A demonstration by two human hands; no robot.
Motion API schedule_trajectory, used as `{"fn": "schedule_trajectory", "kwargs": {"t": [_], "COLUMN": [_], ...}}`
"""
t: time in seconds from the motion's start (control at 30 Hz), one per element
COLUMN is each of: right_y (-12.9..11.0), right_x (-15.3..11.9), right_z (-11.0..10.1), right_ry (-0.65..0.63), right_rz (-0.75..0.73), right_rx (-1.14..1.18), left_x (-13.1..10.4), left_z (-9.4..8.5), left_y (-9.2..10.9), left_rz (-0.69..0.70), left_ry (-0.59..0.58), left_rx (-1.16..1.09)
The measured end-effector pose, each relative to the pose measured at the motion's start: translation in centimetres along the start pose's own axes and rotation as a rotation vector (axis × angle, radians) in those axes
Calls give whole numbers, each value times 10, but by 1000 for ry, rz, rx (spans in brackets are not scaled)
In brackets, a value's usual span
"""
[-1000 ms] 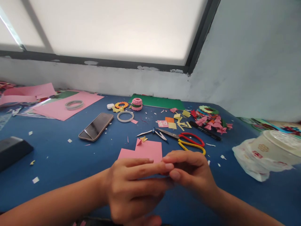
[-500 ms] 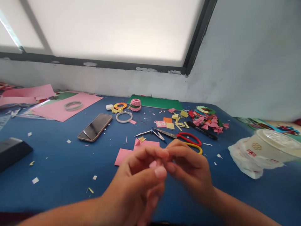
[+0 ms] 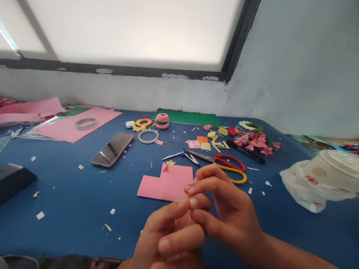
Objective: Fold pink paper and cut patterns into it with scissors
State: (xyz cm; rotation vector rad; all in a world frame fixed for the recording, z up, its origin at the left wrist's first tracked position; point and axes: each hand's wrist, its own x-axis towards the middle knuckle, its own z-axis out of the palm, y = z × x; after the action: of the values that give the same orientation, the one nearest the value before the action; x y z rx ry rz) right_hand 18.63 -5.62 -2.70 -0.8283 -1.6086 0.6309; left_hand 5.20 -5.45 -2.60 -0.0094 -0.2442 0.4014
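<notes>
Head view: the 2 hands meet at the fingertips, low over the blue table. The left hand is loosely curled with its index finger reaching forward; the right hand is arched, thumb and fingers bent inward. Whether either grips anything is hidden behind the fingers; I can't make it out. The pink paper, stepped in outline, lies flat just beyond them, its near right part covered by fingers from this angle. At its far edge sits a small folded pink piece, beside yellow snippets.

If something small is pinched there, it could slip, since the hold looks light, or crease under uneven pressure. A forward nudge might shift the paper and tip the folded piece off, as it appears unfastened. The scissors lie near the right hand, so a careless sweep could push their blades against the blue-jointed pointed tool. A dropped bit might get lost among the white scraps.
</notes>
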Motion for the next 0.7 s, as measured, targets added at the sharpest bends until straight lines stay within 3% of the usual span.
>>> {"fn": "schedule_trajectory", "kwargs": {"t": [0.3,0.47,0.6,0.7], "right_y": [0,-1,-2,-2], "right_x": [0,3,6,6], "right_z": [1,2,1,1], "right_ry": [8,23,31,30], "right_rz": [52,-14,-46,-59], "right_rx": [27,-14,-66,-69], "left_x": [2,5,5,0], "left_z": [-2,-11,-18,-24], "left_y": [3,8,7,7], "left_rz": [-9,-31,81,-6], "left_ry": [34,-34,86,104], "left_rx": [-66,212,474,444]}}
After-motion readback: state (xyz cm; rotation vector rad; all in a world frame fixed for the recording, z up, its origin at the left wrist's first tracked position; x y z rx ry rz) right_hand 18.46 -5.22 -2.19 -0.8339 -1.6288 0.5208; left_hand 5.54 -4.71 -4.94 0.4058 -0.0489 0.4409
